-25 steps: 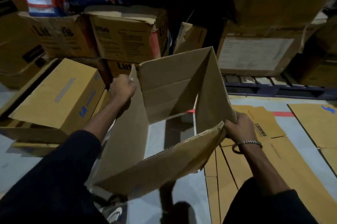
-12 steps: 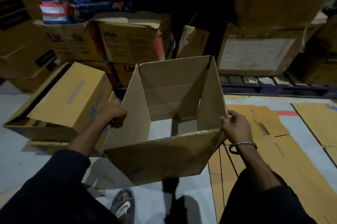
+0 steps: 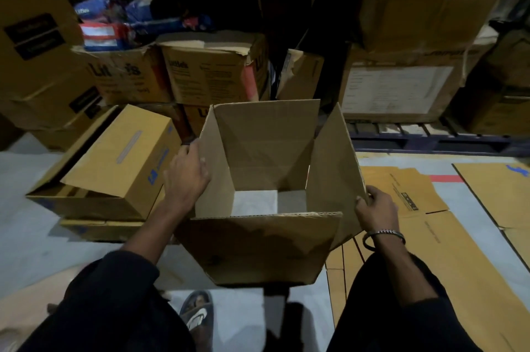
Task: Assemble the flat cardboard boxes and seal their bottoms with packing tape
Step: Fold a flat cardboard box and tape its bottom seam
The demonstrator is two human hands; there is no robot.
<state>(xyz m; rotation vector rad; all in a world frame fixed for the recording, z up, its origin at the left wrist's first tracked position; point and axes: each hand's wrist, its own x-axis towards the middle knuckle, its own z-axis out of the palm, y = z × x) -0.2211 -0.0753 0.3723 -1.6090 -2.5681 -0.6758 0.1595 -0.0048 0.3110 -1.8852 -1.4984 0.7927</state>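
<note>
Cardboard box [image 3: 258,248] is popped open into a tube over the floor, bottom not closed yet. Left hand [image 3: 186,176] lies flat on the left wall, right hand [image 3: 372,208] pinches the right wall's edge. Probably light but floppy, so grab it by the corners

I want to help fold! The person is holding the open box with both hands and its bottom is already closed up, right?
Not quite. The head view shows the pale floor through the open box, so its bottom is not closed yet. The rest is right: the left hand holds the left panel and the right hand grips the right one.
</note>
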